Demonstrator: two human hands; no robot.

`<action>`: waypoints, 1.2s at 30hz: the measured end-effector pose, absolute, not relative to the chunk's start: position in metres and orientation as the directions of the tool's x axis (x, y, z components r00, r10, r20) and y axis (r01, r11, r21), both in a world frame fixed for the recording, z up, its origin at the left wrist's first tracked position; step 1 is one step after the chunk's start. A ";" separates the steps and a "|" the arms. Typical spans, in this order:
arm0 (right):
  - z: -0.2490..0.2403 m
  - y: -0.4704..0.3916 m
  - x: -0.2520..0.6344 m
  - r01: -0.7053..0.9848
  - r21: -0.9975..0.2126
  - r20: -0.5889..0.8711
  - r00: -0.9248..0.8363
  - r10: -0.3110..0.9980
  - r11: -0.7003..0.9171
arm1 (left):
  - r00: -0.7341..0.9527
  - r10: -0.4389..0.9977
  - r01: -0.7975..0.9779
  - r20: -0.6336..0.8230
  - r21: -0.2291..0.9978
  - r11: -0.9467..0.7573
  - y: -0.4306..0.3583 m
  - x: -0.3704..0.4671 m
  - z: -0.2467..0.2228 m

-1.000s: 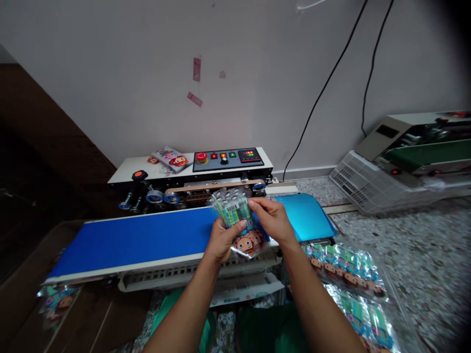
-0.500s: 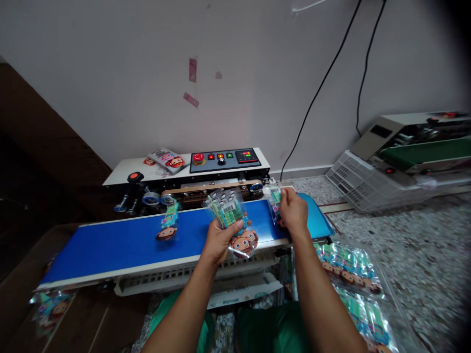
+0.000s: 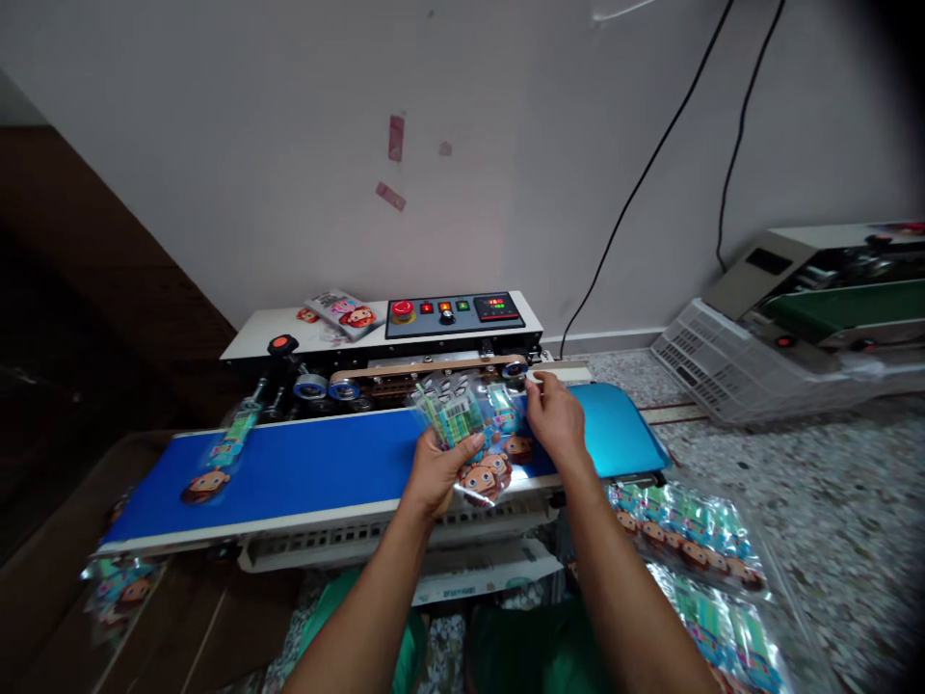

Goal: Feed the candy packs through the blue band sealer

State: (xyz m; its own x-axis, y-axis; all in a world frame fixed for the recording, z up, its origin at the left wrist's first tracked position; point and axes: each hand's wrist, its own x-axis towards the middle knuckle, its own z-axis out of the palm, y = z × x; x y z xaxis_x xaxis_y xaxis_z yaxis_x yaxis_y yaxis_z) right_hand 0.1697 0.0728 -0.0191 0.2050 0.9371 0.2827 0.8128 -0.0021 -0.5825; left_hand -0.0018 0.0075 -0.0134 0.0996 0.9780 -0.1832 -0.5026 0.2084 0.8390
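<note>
My left hand (image 3: pixel 437 474) is closed around a fanned stack of clear packets (image 3: pixel 457 416), with a barcode, green strips and cartoon heads showing, held over the blue conveyor belt (image 3: pixel 310 467). Just right of that stack, a single packet (image 3: pixel 516 448) has its top at the band sealing machine's entry, partly hidden by the stack. The curled fingers of my right hand (image 3: pixel 558 422) pinch at its upper right edge. Farther left on the belt, another packet (image 3: pixel 209 482) lies at a slant, its top end near the machine's rollers (image 3: pixel 310 387).
Behind the belt is the control panel (image 3: pixel 455 316), with a flat package (image 3: pixel 348 313) on the housing. Rows of packets (image 3: pixel 694 535) lie at lower right. Several packets (image 3: pixel 122 593) hang below the belt's left end. A second machine (image 3: pixel 831 280) rests on a white crate (image 3: pixel 704 361).
The packet at my right hand has moved left along the machine's entry, and that hand has followed. The other packet has travelled left along the belt. My left hand keeps its stack.
</note>
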 end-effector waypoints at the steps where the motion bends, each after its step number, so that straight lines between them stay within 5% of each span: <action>1: -0.014 0.068 0.167 0.730 -0.680 0.278 0.167 0.946 0.071 | 0.097 0.979 -0.502 -0.179 0.840 0.203 0.008 -0.001 -0.014; 3: -0.004 0.059 0.160 0.475 -0.860 0.225 0.025 0.974 0.187 | 0.091 0.981 -0.505 -0.170 0.842 0.193 0.009 -0.001 -0.016; 6: 0.006 0.048 0.148 0.171 -0.959 0.197 -0.172 0.965 0.226 | 0.073 0.985 -0.508 -0.159 0.843 0.174 0.009 0.001 -0.017; 13: 0.003 0.046 0.143 -0.121 -0.984 0.139 -0.054 0.989 0.132 | 0.080 0.984 -0.520 -0.157 0.836 0.175 0.006 0.004 -0.012; 25: -0.004 0.049 0.144 -0.303 -0.939 0.155 0.047 0.987 0.162 | 0.062 0.986 -0.567 -0.153 0.808 0.161 0.006 0.009 -0.008; 36: -0.007 0.043 0.149 -0.046 -0.979 0.198 0.027 0.980 0.199 | 0.033 0.990 -0.611 -0.137 0.781 0.129 0.008 0.008 -0.010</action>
